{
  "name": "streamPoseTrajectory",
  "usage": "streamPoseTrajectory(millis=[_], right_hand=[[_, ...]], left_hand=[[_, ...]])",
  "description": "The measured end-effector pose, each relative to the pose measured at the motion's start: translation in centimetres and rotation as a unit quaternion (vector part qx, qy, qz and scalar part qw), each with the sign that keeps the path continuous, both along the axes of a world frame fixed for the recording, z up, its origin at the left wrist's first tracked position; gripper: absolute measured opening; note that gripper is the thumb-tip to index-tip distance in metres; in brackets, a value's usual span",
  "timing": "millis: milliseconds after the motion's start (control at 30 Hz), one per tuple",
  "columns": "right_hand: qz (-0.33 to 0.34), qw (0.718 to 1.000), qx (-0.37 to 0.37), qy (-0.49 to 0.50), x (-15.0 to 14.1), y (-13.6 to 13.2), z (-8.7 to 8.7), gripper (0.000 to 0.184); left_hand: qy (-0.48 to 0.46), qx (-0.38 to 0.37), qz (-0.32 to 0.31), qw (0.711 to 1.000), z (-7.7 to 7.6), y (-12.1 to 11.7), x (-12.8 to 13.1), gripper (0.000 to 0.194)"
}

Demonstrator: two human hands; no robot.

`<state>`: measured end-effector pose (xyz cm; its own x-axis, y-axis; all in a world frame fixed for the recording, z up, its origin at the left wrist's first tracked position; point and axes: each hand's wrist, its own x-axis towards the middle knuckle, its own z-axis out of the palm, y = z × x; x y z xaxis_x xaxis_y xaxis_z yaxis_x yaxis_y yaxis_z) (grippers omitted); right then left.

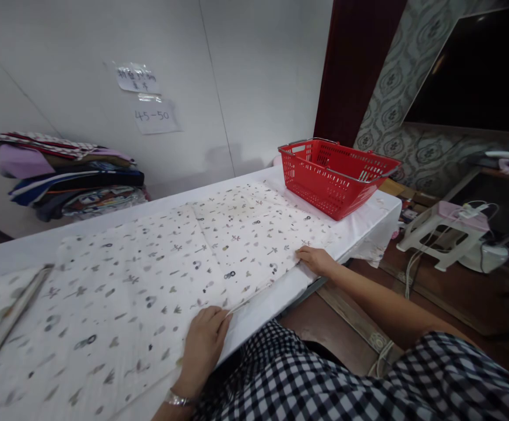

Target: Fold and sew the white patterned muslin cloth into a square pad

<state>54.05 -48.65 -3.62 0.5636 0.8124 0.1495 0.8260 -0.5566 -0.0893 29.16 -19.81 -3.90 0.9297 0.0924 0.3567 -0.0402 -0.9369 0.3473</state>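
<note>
A white cloth printed with small grey and green motifs lies spread over the table in front of me. My left hand is closed on its near edge, thumb pressed against the fingers. Further right along that same edge, my right hand pinches the cloth between thumb and fingertips. Between the two hands the edge runs fairly straight. On the far left lies a folded part with the same print and a grey-green border; whether it belongs to the same cloth I cannot tell.
A red plastic basket with metal handles stands at the table's far right end. Beyond the white-covered table is a stool with cables. Folded clothes are stacked behind the table at left, below paper notes on the wall.
</note>
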Motion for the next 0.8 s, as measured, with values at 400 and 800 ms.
streamPoseTrajectory(millis=[400, 800], right_hand=[[0.094, 0.996, -0.003, 0.0, 0.9, -0.6, 0.1, 0.028], [0.034, 0.997, -0.043, -0.045, 0.7, 0.3, 0.1, 0.026]], left_hand=[[0.07, -0.145, 0.047, 0.986, 0.8, 0.4, 0.7, 0.039], [0.129, -0.193, 0.083, 0.969, 1.5, 0.3, 1.1, 0.041]])
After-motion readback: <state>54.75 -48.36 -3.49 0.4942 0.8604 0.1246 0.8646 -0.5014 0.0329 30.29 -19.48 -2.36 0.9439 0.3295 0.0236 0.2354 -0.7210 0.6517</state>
